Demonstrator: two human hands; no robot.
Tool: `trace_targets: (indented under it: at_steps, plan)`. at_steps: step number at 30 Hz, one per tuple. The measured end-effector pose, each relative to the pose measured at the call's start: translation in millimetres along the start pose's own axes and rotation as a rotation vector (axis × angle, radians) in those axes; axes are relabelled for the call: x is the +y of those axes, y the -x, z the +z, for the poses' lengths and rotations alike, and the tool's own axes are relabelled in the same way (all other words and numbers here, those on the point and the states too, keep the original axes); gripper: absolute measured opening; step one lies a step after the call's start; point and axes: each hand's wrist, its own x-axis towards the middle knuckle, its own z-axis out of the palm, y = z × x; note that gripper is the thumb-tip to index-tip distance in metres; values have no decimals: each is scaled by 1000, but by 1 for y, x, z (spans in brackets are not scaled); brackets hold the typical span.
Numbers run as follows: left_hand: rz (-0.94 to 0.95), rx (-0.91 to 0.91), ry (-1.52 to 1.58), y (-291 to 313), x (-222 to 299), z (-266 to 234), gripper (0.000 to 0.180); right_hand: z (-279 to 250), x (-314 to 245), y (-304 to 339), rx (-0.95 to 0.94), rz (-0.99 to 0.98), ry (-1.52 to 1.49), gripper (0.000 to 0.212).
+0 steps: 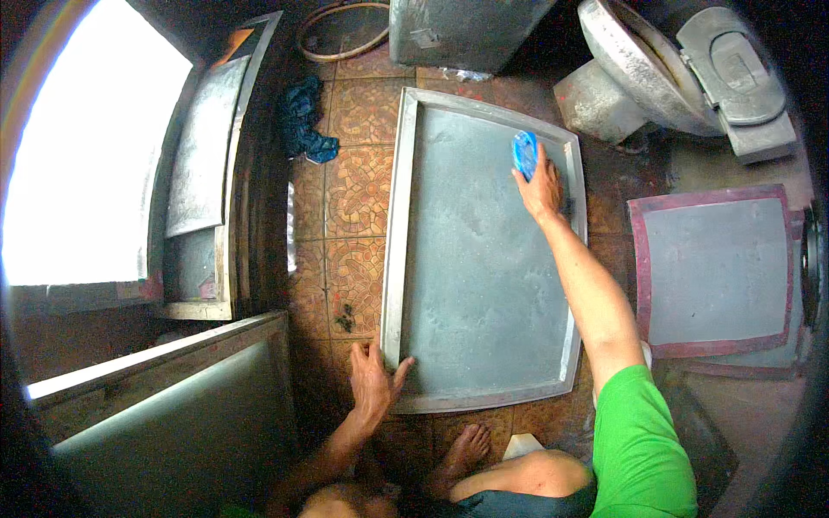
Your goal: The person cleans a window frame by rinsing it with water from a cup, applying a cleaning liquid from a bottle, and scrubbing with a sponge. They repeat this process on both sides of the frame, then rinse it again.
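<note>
One blue pad held in right fingers, framed screen beneath; left fingers spread wide at its edge

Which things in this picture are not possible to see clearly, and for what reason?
In the head view:
- Underside of the blue object: hidden by its own body and the right hand.
- Lower panel: mostly covered by the pink-edged screen.
- Grey block: cut off by the upper edge.
- Dark bits: too small to identify.
</note>
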Motion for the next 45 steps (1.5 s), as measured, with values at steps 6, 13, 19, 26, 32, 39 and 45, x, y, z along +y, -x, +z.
trace_targets:
  at_steps: [6,13,19,26,32,39,45]
  plan:
    - [82,-19,-212,5,5,-8,79,26,-63,-40,-112,-396,-112,92]
    - [168,113,-87,24,-36,29,83,47,-124,-49,-157,-445,-167,82]
    - [133,82,92,27,-43,26,62,-11,-99,152,-275,-638,-243,80]
    - [155,121,97,31,-57,32,63,-70,-63,334,-495,-967,-106,70]
    - [229,155,74,19,-49,41,60,-16,-75,146,2,-201,-68,78]
    - [224,196,1,27,-63,35,60,-36,-110,340,-272,-516,-42,84]
    - [210,198,9,28,-53,42,57,-121,31,397,-224,-346,33,73]
